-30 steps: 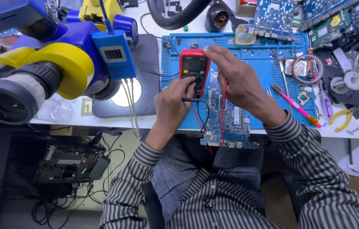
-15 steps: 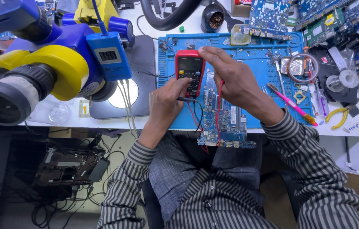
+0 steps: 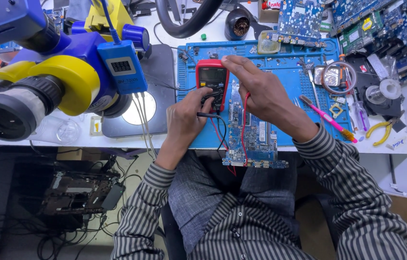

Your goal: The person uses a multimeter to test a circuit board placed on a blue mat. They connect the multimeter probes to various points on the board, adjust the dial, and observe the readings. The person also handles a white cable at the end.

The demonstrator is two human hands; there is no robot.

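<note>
The red multimeter [image 3: 212,82] lies on the blue mat [image 3: 290,62]. Left hand [image 3: 186,118] fingers curl against its lower face, pinching a black probe [image 3: 207,115]. Right hand [image 3: 261,94] fingertips press together on its upper right corner.

Right hand [image 3: 266,96] covered the multimeter's [image 3: 211,79] right edge and part of the circuit board [image 3: 254,132]; meter display was too small to tell. Microscope [image 3: 44,72] was cut off at the left and top edges.

Blue-and-yellow microscope [image 3: 64,72] at left, pink brush [image 3: 328,119], yellow pliers [image 3: 381,131], solder spool [image 3: 389,89] at right.
</note>
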